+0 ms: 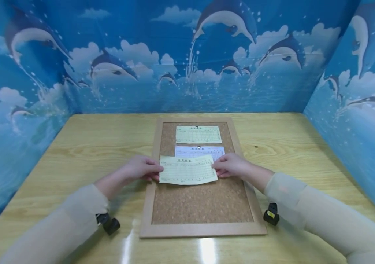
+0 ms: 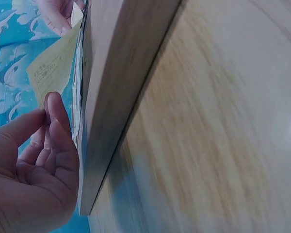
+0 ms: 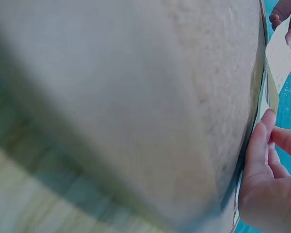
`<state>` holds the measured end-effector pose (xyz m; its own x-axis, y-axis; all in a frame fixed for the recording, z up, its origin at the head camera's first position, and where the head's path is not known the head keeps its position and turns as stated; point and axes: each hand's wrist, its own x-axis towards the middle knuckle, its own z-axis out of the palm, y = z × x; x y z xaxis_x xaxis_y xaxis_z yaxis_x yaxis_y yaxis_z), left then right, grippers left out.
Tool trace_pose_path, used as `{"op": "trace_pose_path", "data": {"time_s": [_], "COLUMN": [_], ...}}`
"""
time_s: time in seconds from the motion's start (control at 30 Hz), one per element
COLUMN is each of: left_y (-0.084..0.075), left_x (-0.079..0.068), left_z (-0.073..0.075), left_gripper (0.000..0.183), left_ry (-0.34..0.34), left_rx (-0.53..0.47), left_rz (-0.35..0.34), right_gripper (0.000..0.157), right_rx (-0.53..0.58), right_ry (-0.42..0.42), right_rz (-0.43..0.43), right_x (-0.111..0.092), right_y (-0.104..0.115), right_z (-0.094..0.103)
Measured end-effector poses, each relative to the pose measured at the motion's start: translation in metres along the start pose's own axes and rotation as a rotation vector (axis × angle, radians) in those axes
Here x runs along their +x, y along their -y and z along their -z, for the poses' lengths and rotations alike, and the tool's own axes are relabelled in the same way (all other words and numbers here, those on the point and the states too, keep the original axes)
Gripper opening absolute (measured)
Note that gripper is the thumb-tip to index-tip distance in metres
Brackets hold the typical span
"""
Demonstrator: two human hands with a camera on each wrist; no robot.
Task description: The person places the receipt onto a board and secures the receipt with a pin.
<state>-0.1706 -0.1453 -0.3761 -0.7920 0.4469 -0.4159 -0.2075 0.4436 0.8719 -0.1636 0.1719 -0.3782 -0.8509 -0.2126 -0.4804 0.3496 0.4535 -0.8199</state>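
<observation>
A pale yellow-green printed form slip [image 1: 187,171] spans the gap between my hands, above the cork board [image 1: 200,205]. Its left edge is pinched between thumb and fingers of my left hand [image 1: 144,168]; my right hand [image 1: 231,165] pinches the right edge. The slip bows slightly and covers the lower part of a bluish-white form slip [image 1: 200,150] on the board. Higher up lies another pale green form slip [image 1: 198,135]. In the left wrist view, the held slip [image 2: 53,68] stands off the board's surface.
The cork board has a wooden frame [image 1: 204,231] and lies on a wood-grain table [image 1: 108,135]. A small pin or clip [image 1: 196,127] sits at the top of the green slip, another [image 1: 199,147] on the bluish one. Dolphin-printed cloth [image 1: 141,73] walls off the back and sides.
</observation>
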Motion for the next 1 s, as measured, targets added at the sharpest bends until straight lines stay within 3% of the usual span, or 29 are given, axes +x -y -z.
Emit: {"op": "trace_pose_path", "data": {"time_s": [0.5,0.73,1.0], "left_y": [-0.012,-0.013,-0.013], "left_x": [0.014,0.014,0.012], "left_z": [-0.024,-0.030,-0.039], "left_gripper": [0.019,0.021,0.025], "left_ry": [0.013,0.020,0.037], "left_rx": [0.118,0.172,0.208], "left_rz": [0.027,0.035,-0.039], "right_gripper": [0.020,0.021,0.023], "right_rx": [-0.006,-0.104,-0.175], "right_ry": [0.018,-0.002,0.029], "right_rz": [0.009,0.053,0.084], "right_x": [-0.016,-0.023,-0.033], "right_y": [-0.015,-0.015,-0.018], "right_z": [0.020,0.019,0.021]}}
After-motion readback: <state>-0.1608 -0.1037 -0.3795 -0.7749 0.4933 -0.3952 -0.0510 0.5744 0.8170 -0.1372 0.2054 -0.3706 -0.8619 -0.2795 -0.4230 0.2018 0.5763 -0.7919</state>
